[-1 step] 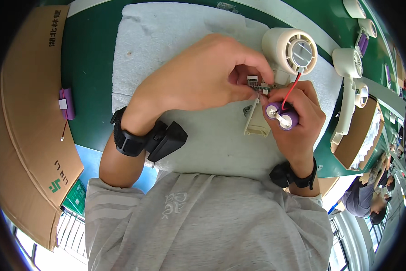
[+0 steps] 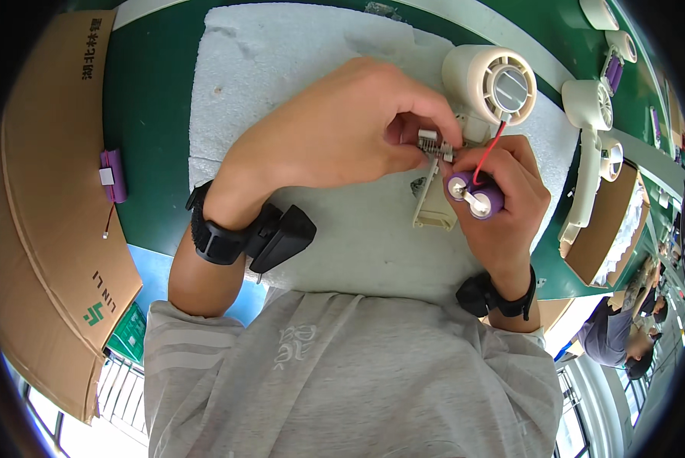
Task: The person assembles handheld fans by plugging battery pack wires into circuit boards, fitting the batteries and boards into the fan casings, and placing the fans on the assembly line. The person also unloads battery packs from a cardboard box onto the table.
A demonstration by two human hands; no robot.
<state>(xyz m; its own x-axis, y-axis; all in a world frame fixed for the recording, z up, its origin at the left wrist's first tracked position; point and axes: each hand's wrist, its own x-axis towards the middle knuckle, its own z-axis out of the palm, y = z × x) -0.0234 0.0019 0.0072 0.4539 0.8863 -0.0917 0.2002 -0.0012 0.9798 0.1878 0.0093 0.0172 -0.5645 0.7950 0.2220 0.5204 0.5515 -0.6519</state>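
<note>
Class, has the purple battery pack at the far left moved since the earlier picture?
No: judged against the brown cardboard, the purple battery pack lies at the same spot along its edge.

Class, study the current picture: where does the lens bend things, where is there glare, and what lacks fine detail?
Head view: the cardboard seems to bow along the left edge; head view: glare bleaches the background around the railing, lower left; head view: the circuit board at the left hand is too small and soft to read.
</note>
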